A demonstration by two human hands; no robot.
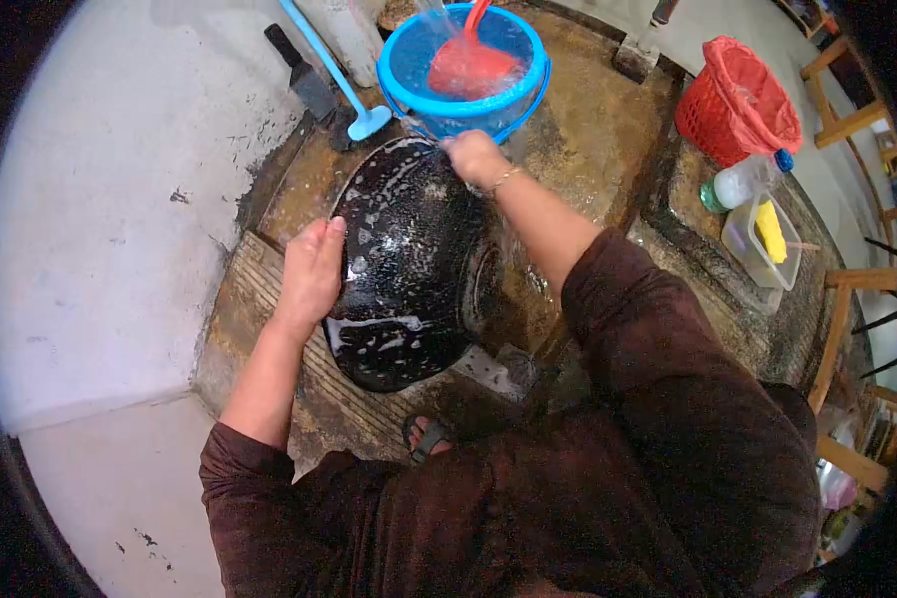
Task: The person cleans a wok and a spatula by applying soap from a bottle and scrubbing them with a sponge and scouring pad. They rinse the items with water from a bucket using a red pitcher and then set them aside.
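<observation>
While the left hand point(312, 267) clasps the left rim of the wet black pan point(414, 269) at frame centre, the right hand point(476, 157) is bunched at the pan's top edge. Whether it holds anything I cannot tell. It is just beside the blue bucket point(397, 85). Print on the bottle point(736, 183) is too small to read. Pale floor point(100, 199) lies open at left.

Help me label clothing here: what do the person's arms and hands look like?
The left hand and right hand are bare, with no gloves. The loose, dark brown left sleeve and right sleeve end near the elbows. A thin gold-coloured bracelet circles the right wrist.
</observation>
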